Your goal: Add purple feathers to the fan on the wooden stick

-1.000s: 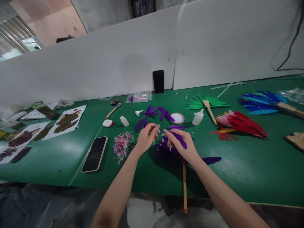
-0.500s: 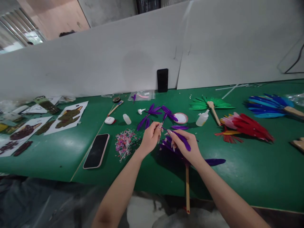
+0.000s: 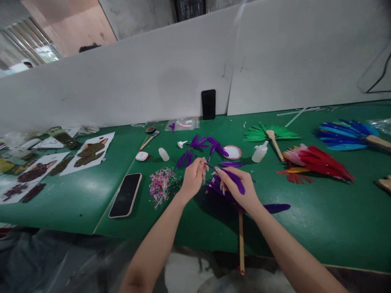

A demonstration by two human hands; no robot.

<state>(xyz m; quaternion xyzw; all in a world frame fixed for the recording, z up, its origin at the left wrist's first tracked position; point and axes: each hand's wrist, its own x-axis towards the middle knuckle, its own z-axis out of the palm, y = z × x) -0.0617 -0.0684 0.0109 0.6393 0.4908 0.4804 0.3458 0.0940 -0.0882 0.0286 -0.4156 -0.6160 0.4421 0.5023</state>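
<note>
A purple feather [image 3: 237,181] runs between my two hands. My right hand [image 3: 240,185] pinches its shaft, with the feather's wide end lying along the palm. The fingertips of my left hand [image 3: 194,177] are closed on the thin end of that shaft. Beneath my right hand, partly covered by it, lies a purple feather fan [image 3: 218,189] whose wooden handle [image 3: 241,244] points toward me. One long purple feather [image 3: 277,208] sticks out to its right. More loose purple feathers [image 3: 197,142] lie just beyond my hands.
Beyond my hands are a white round lid [image 3: 232,152], a glue bottle [image 3: 260,152] and a small bottle [image 3: 163,154]. Left are colourful bits [image 3: 161,185] and a phone [image 3: 125,195]. Green [image 3: 273,134], red [image 3: 320,162] and blue [image 3: 346,135] feather pieces lie right.
The camera view has shifted slightly. My left fingertips have moved a little left and down along the thin end of the shaft; my right hand has barely moved.
</note>
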